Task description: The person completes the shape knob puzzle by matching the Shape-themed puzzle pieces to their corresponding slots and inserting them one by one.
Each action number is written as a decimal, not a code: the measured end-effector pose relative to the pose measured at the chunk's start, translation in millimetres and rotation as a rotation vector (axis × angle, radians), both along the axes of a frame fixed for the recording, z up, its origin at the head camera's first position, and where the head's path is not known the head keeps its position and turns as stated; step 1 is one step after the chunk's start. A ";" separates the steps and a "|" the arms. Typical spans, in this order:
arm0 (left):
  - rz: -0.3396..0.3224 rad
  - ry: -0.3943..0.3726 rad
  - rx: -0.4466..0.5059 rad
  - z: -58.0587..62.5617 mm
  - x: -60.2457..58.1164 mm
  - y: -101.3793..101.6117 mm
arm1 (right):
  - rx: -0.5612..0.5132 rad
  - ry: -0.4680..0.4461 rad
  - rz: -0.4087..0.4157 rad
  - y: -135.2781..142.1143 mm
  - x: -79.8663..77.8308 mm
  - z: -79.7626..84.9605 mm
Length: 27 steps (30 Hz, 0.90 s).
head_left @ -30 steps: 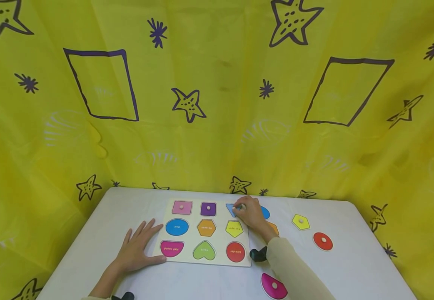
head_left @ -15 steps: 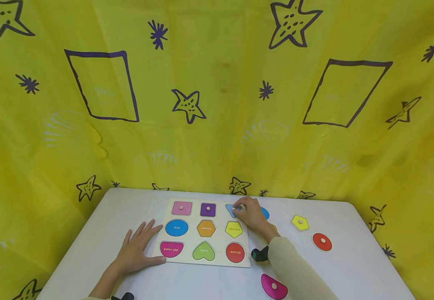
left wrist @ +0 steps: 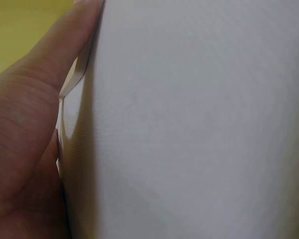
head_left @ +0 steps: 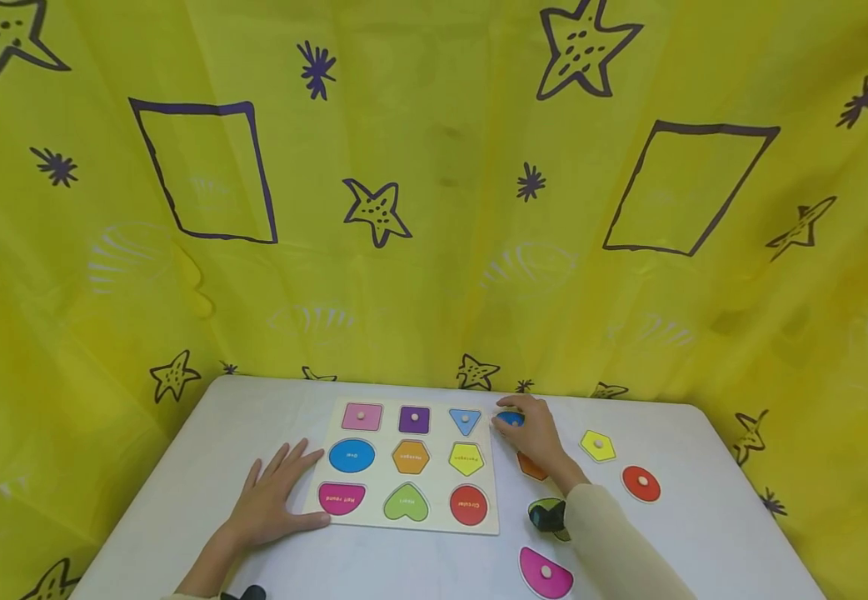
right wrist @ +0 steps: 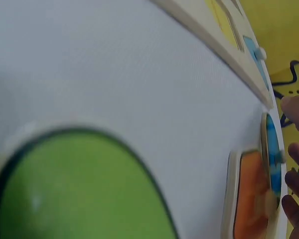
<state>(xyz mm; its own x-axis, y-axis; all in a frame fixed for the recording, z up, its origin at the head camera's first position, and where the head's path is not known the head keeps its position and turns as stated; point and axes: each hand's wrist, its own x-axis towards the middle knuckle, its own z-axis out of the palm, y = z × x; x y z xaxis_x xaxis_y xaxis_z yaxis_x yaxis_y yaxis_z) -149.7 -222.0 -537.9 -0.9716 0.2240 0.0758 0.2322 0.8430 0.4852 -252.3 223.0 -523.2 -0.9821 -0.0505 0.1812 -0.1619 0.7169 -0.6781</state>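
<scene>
A cream shape puzzle board (head_left: 374, 518) lies on the white table. Knobbed pieces sit in its far row: a pink rectangle (head_left: 372, 423), a purple square (head_left: 423, 425) and a blue triangle (head_left: 466, 429). The other recesses show printed colours and words. My left hand (head_left: 272, 504) rests spread flat at the board's left edge, thumb at the near corner. Over a blue oval piece (head_left: 507, 417), right of the board, is my right hand (head_left: 535, 429). In the right wrist view its thumb and fingers stand apart around the oval's knob (right wrist: 281, 157), without gripping it.
Under the right wrist lie an orange hexagon piece (head_left: 530, 468) and a green piece (head_left: 541, 506), partly hidden. A yellow pentagon (head_left: 597, 454), a red circle (head_left: 632, 483) and a magenta half round (head_left: 535, 571) lie farther right and nearer. A yellow curtain (head_left: 434, 333) hangs behind the table.
My right hand has let go of the blue triangle, which sits in its recess, and moved right to the blue oval. The left hand has stayed in place.
</scene>
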 end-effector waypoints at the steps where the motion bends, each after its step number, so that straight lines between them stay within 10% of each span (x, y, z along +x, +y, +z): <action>1: 0.001 -0.003 0.001 1.0 0.1 0.1 | 0.008 0.001 -0.002 3.7 0.4 -1.5; 27: 0.002 -0.050 -0.027 10.5 2.2 -0.4 | -0.023 -0.047 -0.018 32.1 4.9 -8.4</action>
